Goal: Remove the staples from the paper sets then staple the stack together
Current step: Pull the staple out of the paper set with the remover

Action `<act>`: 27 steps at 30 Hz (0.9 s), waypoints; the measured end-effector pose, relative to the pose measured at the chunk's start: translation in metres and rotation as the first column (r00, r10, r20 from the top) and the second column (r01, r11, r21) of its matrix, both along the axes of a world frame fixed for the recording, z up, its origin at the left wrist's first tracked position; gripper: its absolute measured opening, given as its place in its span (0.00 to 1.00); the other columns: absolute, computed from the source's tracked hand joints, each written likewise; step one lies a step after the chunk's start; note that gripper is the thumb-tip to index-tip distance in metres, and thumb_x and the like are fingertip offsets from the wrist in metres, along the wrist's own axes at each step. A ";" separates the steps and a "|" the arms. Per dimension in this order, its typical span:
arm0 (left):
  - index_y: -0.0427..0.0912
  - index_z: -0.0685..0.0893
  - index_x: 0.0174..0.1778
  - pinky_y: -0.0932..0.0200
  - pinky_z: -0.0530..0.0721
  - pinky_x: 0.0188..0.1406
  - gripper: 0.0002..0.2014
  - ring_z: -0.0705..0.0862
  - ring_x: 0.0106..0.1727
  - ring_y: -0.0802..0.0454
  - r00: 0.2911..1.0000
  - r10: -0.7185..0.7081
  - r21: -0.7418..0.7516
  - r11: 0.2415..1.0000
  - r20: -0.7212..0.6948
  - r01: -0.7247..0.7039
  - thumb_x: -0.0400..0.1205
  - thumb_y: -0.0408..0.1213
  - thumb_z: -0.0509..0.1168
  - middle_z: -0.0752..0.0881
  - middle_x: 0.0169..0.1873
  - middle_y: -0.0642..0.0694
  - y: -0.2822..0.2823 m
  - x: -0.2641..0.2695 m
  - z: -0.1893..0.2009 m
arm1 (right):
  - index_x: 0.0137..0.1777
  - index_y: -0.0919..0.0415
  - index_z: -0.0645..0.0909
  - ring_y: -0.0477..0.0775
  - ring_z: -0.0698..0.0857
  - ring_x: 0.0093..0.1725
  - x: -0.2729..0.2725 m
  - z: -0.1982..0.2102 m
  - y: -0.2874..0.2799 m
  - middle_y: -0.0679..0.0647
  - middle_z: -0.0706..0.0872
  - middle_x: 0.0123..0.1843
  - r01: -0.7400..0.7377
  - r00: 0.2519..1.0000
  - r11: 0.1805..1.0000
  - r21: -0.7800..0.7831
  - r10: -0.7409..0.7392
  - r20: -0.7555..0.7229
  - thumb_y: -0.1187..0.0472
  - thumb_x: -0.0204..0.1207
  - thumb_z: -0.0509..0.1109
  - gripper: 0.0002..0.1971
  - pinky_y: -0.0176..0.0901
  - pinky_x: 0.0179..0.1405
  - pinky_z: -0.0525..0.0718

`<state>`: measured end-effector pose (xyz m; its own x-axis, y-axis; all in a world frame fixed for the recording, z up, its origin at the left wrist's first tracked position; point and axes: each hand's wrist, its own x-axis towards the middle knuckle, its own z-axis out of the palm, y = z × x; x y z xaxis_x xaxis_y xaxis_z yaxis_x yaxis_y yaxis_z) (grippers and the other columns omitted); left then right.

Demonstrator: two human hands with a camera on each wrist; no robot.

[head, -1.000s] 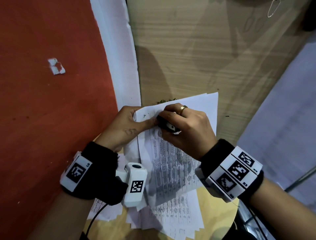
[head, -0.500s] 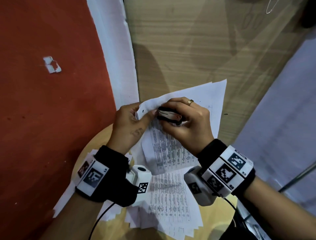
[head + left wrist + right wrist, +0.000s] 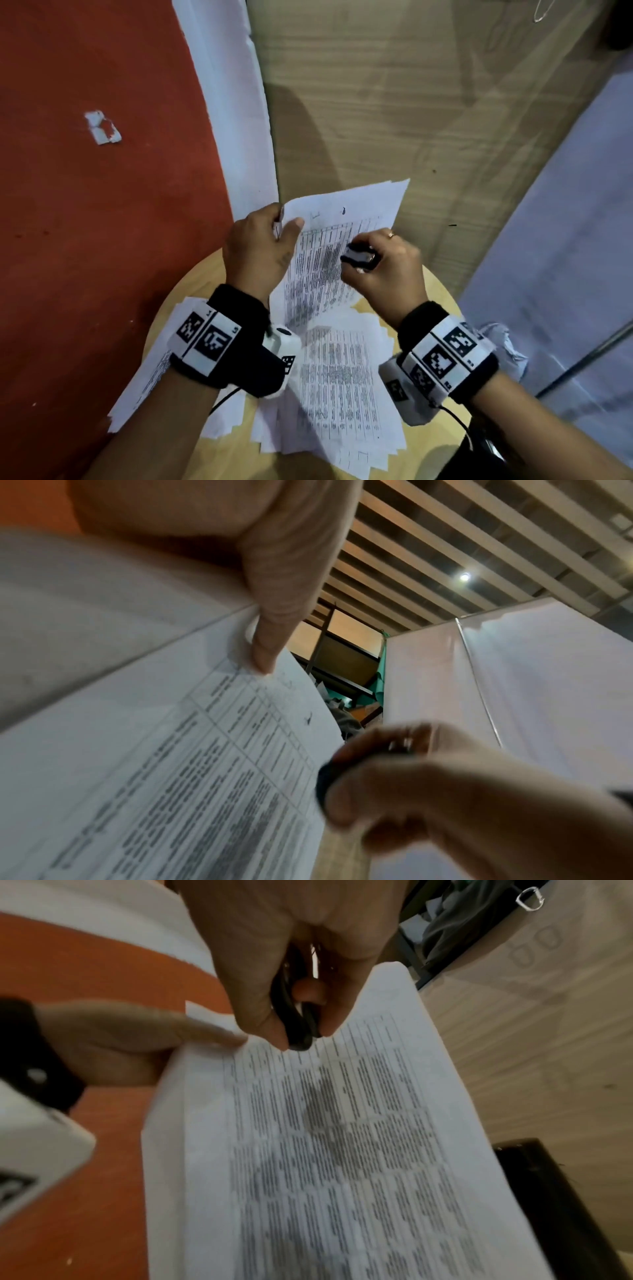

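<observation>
Left hand [image 3: 260, 245] pinches the top corner of a paper set [image 3: 329, 260]; right hand [image 3: 380, 267], just beside it, is wrapped around a black staple remover [image 3: 359, 257].

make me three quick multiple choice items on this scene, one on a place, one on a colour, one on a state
1. Where does the left hand grip the lifted paper set?
A. top left corner
B. bottom edge
C. right edge

2. What colour is the floor left of the round table?
A. green
B. red
C. black

3. What is the right hand doing?
A. lying flat on the table
B. hanging empty
C. gripping the staple remover

Key: 1 A, thumb and fingers pinch that corner; 2 B, the head view shows red floor; 3 C, fingers curl round the small black tool above the page.
</observation>
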<state>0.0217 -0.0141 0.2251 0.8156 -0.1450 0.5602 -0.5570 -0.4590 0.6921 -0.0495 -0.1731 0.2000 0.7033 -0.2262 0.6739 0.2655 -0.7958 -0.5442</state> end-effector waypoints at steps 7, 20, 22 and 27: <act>0.46 0.90 0.49 0.42 0.86 0.43 0.29 0.89 0.44 0.38 0.990 -0.092 -0.035 0.995 -0.108 0.089 0.65 0.64 0.61 0.92 0.40 0.42 0.006 0.002 -0.001 | 0.60 0.62 0.83 0.65 0.86 0.49 0.001 -0.033 -0.003 0.59 0.84 0.57 -0.027 0.934 0.952 -0.306 -0.085 -0.347 0.64 0.64 0.76 0.22 0.45 0.42 0.80; 0.55 0.90 0.44 0.49 0.86 0.51 0.09 0.89 0.45 0.55 0.891 -0.376 -0.060 0.926 -0.256 0.374 0.71 0.51 0.73 0.91 0.40 0.54 0.019 0.003 0.007 | 0.48 0.62 0.87 0.48 0.81 0.54 0.011 0.058 -0.018 0.53 0.81 0.55 -0.341 0.885 0.928 -0.153 0.262 -0.384 0.64 0.53 0.84 0.21 0.29 0.49 0.75; 0.55 0.88 0.42 0.58 0.84 0.45 0.05 0.88 0.41 0.62 0.877 -0.400 -0.079 0.916 -0.265 0.394 0.72 0.42 0.75 0.90 0.36 0.59 0.022 0.002 0.011 | 0.47 0.63 0.87 0.49 0.82 0.46 0.010 0.062 -0.019 0.51 0.84 0.45 -0.353 0.874 0.929 -0.106 0.288 -0.391 0.64 0.53 0.84 0.19 0.36 0.45 0.77; 0.55 0.87 0.50 0.44 0.78 0.56 0.26 0.81 0.55 0.46 0.996 -0.010 0.301 0.954 0.090 -0.017 0.60 0.65 0.69 0.86 0.50 0.52 0.032 0.001 0.024 | 0.48 0.59 0.87 0.48 0.83 0.46 0.000 0.068 -0.019 0.49 0.83 0.45 -0.360 0.866 0.928 -0.091 0.297 -0.402 0.60 0.55 0.83 0.20 0.36 0.48 0.80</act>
<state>0.0229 0.0182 0.2495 0.7651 -0.3153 0.5615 -0.6082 -0.6402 0.4692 -0.0493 -0.1917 0.2678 0.9240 0.1495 0.3519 0.3284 -0.7819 -0.5299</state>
